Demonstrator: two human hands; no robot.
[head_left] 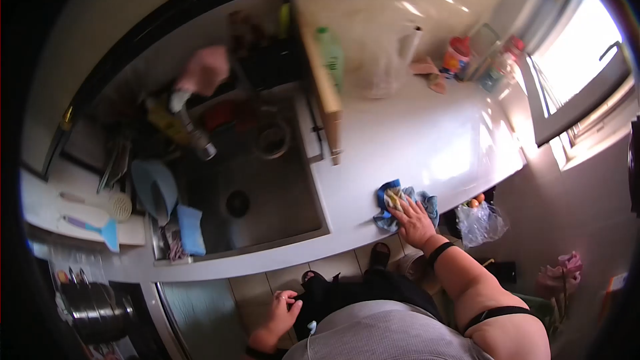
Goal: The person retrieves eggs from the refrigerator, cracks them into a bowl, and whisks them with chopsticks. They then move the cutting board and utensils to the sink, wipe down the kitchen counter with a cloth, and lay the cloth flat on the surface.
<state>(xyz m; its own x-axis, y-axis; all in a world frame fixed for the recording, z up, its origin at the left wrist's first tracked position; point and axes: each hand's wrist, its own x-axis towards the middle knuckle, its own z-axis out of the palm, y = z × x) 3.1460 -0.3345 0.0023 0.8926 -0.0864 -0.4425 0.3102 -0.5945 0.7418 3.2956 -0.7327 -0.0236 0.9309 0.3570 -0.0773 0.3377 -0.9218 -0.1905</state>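
Observation:
My right hand (415, 224) presses down on a crumpled blue cloth (427, 201) with a yellowish patterned part, near the front edge of the white counter (360, 207). The fingers lie over the cloth and bunch it against the counter. My left hand (283, 313) hangs low beside my body, away from the counter. Its fingers are loosely curled and apart, with nothing visible in them. To the left of the cloth is the dark metal sink (280, 207).
A wooden board (322, 87) stands upright between sink and counter. Behind it are a green bottle (329, 57), a clear pitcher (387, 67) and a red-lidded container (457, 55). At right are an open window (580, 60) and a hanging plastic bag (481, 221).

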